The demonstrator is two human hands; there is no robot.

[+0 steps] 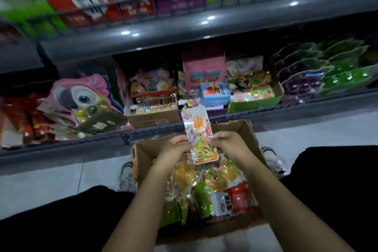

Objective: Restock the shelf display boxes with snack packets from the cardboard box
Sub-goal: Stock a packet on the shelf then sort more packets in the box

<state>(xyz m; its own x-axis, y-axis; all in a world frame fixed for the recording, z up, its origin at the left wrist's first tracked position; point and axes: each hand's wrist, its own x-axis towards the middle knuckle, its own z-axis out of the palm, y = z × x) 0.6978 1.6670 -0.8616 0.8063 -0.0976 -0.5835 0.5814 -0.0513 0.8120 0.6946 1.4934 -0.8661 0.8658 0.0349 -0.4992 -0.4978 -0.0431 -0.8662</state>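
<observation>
Both hands hold one orange-and-white snack packet [199,129] upright above the open cardboard box [248,131]. My left hand [176,149] grips its left edge and my right hand [229,144] pinches its right edge. The box stands on the floor between my knees and holds several yellow, green and red snack packets [206,188]. On the low shelf just beyond stand open display boxes: a brown one [152,118] with packets at centre and a green-fronted one [253,104] to the right.
A grey shelf rail [143,133] runs in front of the display boxes. A pink parrot-shaped pack [81,96] lies at left, purple and green jelly packs [319,71] at right. An upper shelf carries red, purple and green cartons. My shoes rest on pale floor tiles.
</observation>
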